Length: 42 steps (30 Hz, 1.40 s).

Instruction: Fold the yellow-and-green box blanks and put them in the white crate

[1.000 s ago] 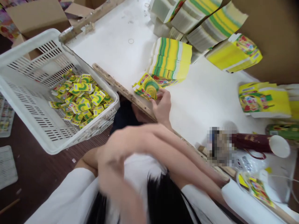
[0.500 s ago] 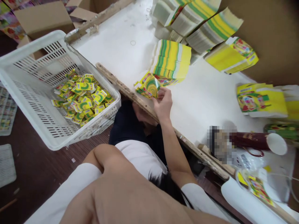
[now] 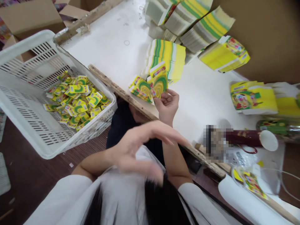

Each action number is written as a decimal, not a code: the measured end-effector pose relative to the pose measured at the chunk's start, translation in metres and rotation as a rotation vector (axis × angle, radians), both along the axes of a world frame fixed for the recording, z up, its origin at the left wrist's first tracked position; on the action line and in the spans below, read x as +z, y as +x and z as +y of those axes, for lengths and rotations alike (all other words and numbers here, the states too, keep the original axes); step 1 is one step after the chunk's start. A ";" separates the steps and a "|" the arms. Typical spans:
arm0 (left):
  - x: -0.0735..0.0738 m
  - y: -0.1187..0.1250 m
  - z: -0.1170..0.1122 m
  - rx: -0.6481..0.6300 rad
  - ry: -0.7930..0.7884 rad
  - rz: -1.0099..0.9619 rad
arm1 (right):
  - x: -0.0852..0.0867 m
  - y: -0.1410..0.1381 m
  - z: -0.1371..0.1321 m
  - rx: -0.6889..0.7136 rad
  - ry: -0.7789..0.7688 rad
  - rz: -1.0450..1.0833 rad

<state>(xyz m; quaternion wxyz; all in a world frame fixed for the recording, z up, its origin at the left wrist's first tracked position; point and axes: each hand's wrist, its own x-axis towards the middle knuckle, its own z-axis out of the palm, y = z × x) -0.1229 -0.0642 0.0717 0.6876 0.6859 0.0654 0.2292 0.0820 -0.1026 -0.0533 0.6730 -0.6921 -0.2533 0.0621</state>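
Note:
My right hand (image 3: 167, 104) is above the table's near edge, pinching a flat yellow-green printed carton (image 3: 159, 82) between thumb and fingers. Tilted up, that carton shows a swirl pattern and a white flap. A similar carton (image 3: 141, 88) lies just left of it at the wooden edge, partly overlapped. Behind both rests a fanned stack of flat cartons (image 3: 167, 56). My left hand (image 3: 142, 143) is raised close to the camera, slightly blurred. Its thumb and fingers are apart, and nothing shows between them.
On the left, a white plastic crate (image 3: 49, 143) contains many small yellow-green cartons (image 3: 77, 100). More carton stacks (image 3: 208, 28) stand at the back and right (image 3: 254, 98). A maroon mug (image 3: 245, 138) lies on its side at right. A wooden strip (image 3: 124, 93) borders the white table (image 3: 105, 40).
My left hand has come away from right before the camera, and its open fingers now show over my lap. The carton in my right hand is raised and turned more upright.

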 end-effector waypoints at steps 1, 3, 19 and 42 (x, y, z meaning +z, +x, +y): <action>-0.014 0.011 0.004 -0.010 -0.107 0.018 | 0.007 -0.002 -0.004 0.018 0.016 0.042; -0.048 0.030 0.010 0.235 -0.339 0.082 | 0.022 -0.009 -0.013 0.065 0.027 0.092; -0.087 0.071 0.035 0.565 -0.537 -0.197 | 0.034 -0.068 -0.028 0.889 0.059 0.368; -0.055 0.031 0.054 0.442 0.421 0.014 | 0.070 -0.024 -0.055 0.208 -0.390 -0.693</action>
